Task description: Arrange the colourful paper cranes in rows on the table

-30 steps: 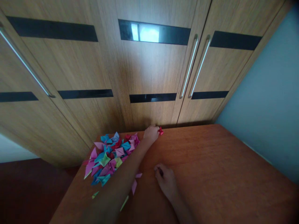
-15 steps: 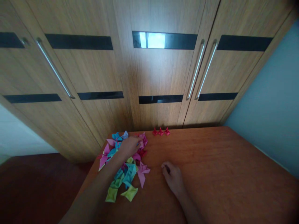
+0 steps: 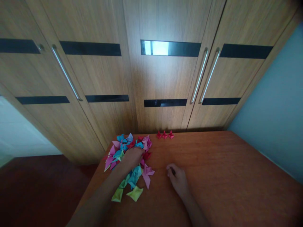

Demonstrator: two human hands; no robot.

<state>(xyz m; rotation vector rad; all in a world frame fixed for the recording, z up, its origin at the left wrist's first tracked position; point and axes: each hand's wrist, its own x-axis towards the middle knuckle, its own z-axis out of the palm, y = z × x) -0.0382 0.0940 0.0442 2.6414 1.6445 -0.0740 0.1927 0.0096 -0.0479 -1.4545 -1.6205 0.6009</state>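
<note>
My left hand (image 3: 134, 156) is over a pile of folded paper origami pieces, its fingers bent together and pointing down among them. Its fingertips are partly hidden, so what they hold, if anything, does not show. Beside it are a red origami piece (image 3: 147, 155) and a pink one (image 3: 147, 142). Blue paper (image 3: 134, 176) and yellow-green paper (image 3: 135, 193) lie nearer to me, by my left forearm. Right of the pile, my right hand (image 3: 178, 180) rests on the table with curled fingers, and nothing shows in it. Three small red origami pieces (image 3: 164, 135) stand in a row at the far edge.
The reddish-brown wooden table (image 3: 220, 176) reaches to a wooden wardrobe (image 3: 163, 78) with long metal handles (image 3: 199, 75) and dark strips. A pale blue wall (image 3: 274, 113) runs along the right. Dark floor (image 3: 44, 186) shows at the left.
My left hand has drawn back toward me from the pile's far part to its middle, uncovering red and blue pieces. My right hand stays curled on the table. The view has shifted slightly.
</note>
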